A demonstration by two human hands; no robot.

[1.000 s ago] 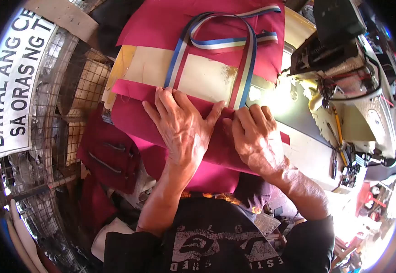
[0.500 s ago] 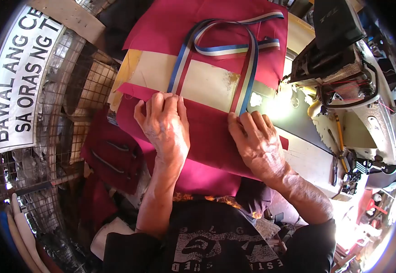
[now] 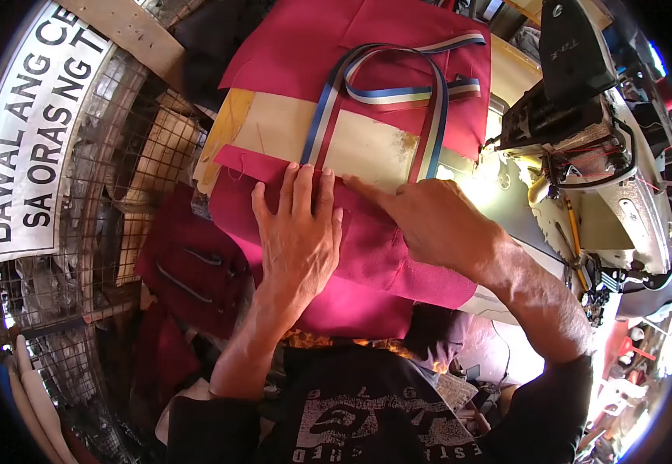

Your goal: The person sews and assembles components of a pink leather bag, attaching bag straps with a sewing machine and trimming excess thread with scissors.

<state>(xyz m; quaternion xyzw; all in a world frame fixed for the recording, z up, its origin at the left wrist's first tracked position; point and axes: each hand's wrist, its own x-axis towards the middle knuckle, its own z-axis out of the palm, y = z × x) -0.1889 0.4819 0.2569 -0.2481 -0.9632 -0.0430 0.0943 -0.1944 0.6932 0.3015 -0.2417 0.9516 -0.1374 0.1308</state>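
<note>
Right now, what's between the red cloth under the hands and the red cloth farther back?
Head view: a cream tabletop strip, crossed by two runs of striped strap.

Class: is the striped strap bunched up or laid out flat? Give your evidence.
Laid out flat: the striped strap runs as an open loop over the far red cloth and the table, without bunching.
</note>
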